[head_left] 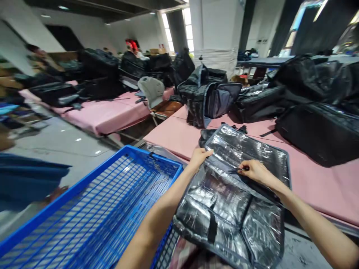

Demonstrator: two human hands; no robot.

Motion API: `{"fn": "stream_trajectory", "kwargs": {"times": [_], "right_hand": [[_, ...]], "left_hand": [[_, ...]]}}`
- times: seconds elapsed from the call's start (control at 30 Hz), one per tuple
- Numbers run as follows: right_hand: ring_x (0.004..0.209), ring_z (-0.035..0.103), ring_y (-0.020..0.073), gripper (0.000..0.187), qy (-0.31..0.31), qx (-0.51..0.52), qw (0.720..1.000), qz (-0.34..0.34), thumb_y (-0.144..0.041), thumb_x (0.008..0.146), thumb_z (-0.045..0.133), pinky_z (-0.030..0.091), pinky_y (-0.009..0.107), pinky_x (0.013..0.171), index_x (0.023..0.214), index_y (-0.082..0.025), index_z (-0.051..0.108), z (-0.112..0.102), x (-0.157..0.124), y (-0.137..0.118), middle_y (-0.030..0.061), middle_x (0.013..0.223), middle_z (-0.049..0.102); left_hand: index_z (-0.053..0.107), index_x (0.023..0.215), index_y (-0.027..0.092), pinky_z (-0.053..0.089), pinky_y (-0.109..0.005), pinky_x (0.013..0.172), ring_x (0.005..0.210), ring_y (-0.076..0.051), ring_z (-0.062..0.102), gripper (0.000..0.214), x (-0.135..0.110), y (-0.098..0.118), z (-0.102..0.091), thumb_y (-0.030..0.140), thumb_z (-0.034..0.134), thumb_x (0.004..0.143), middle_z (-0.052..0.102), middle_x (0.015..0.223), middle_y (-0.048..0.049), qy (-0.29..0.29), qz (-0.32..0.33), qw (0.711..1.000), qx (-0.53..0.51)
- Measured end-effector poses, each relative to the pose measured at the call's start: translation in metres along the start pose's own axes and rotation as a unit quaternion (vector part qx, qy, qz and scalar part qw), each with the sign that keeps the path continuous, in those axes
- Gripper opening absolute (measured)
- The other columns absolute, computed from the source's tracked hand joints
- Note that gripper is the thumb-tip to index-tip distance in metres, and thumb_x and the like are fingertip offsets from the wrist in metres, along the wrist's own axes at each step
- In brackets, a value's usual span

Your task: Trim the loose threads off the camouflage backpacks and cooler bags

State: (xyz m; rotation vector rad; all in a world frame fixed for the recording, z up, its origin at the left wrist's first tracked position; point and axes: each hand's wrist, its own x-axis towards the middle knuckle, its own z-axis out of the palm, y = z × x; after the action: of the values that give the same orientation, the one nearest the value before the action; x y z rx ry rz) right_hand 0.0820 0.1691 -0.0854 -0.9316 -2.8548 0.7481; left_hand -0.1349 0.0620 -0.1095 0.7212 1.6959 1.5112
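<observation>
A black bag wrapped in clear plastic lies over the near edge of a pink table and the corner of a blue wire cart. My left hand grips the bag's upper left edge, fingers curled over it. My right hand pinches the plastic near the bag's middle seam, fingers closed.
Several black bags are piled on the pink table ahead and right, one open grey-lined bag standing upright. Another pink table with bags lies left, beyond a grey floor aisle. A person sits at far left. A white pillar stands behind.
</observation>
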Motion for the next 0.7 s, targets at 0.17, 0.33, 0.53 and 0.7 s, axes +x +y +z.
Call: {"fn": "stream_trajectory", "kwargs": {"times": [0.17,0.33,0.53,0.7], "right_hand": [[0.049,0.052,0.0128,0.027,0.03,0.071,0.99,0.114,-0.038,0.073,0.051,0.033,0.022,0.045,0.061,-0.016,0.062,-0.015,-0.053,0.067,0.0006,0.053,0.06],[0.053,0.057,0.0145,0.029,0.138,0.084,0.979,0.124,-0.041,0.078,0.048,0.037,0.023,0.047,0.077,-0.018,0.066,-0.003,-0.066,0.062,0.0024,0.063,0.065],[0.084,0.06,0.0181,0.025,0.118,-0.008,0.993,-0.002,-0.014,0.072,0.046,0.038,0.024,0.067,0.084,-0.021,0.067,0.012,-0.036,0.017,0.0024,0.09,0.067],[0.065,0.057,0.0158,0.019,0.036,0.068,0.996,0.035,-0.018,0.072,0.047,0.035,0.022,0.056,0.067,-0.016,0.065,0.016,-0.013,0.028,0.0013,0.063,0.063]], "left_hand": [[0.057,0.056,0.012,0.034,-0.021,0.044,0.047,-0.013,0.052,0.034,0.011,-0.002,0.001,0.041,0.074,0.052,0.055,0.045,0.0001,-0.008,-0.026,0.999,-0.043],[0.06,0.058,0.01,0.041,-0.024,0.047,0.047,-0.014,0.056,0.033,0.013,-0.005,0.005,0.038,0.075,0.049,0.061,0.051,-0.003,0.0,-0.051,0.996,-0.068],[0.06,0.059,0.01,0.043,-0.025,0.047,0.046,-0.015,0.057,0.035,0.014,-0.005,0.008,0.037,0.077,0.047,0.062,0.051,-0.0039,0.005,-0.063,0.995,-0.075],[0.06,0.059,0.01,0.043,-0.025,0.047,0.046,-0.015,0.057,0.035,0.014,-0.006,0.009,0.038,0.077,0.048,0.062,0.052,-0.0045,0.004,-0.067,0.995,-0.068]]}}
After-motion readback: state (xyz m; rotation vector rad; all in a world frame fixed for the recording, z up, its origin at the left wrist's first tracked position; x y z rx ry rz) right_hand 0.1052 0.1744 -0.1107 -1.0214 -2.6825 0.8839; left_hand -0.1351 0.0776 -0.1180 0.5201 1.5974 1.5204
